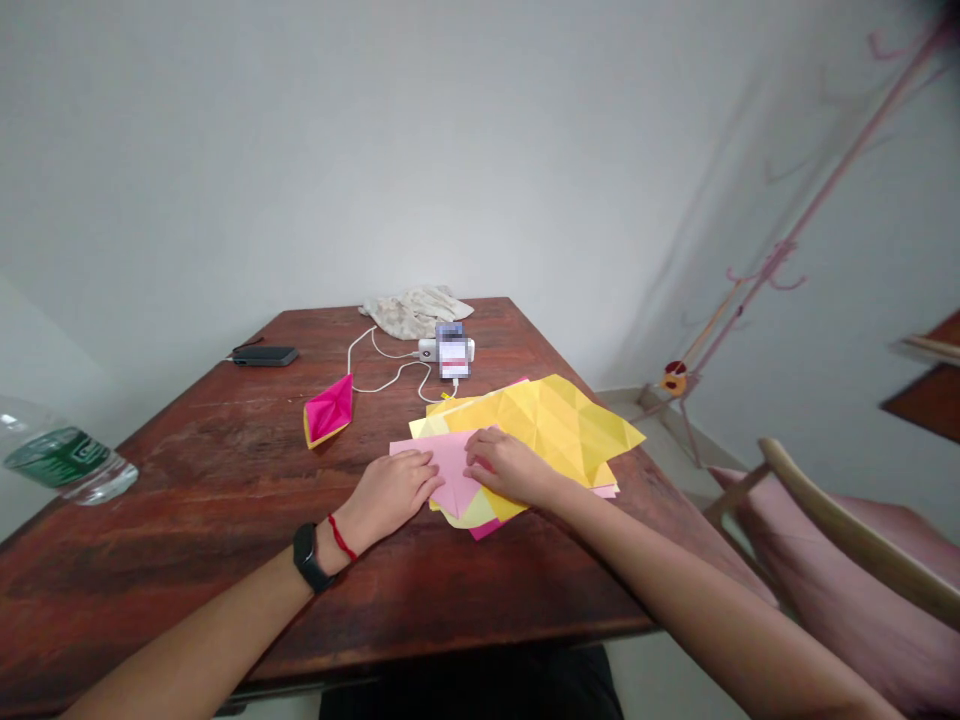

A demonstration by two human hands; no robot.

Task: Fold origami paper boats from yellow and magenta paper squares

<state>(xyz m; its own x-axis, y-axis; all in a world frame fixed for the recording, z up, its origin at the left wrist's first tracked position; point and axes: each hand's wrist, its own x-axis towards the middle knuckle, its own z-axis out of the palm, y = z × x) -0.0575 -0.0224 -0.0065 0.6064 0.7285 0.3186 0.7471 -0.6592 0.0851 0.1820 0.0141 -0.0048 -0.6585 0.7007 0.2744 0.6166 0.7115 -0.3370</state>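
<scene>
A light pink paper point(452, 470), folded to a point at its near side, lies on top of a pile of coloured sheets. My left hand point(397, 488) rests on its left part, fingers close together and pressing on the paper. Over its right part is my right hand point(510, 466), fingers bent with the tips on the paper. Under and right of it spread creased yellow sheets point(551, 425), with pink edges showing below. To the left stands a folded magenta and yellow paper piece point(330, 408).
On the brown wooden table point(225, 480) are a phone point(454, 358) on a white device with cables, a dark power bank point(265, 356), a crumpled cloth point(412, 310) and, far left, a water bottle point(64, 455). A chair point(847, 540) stands at the right.
</scene>
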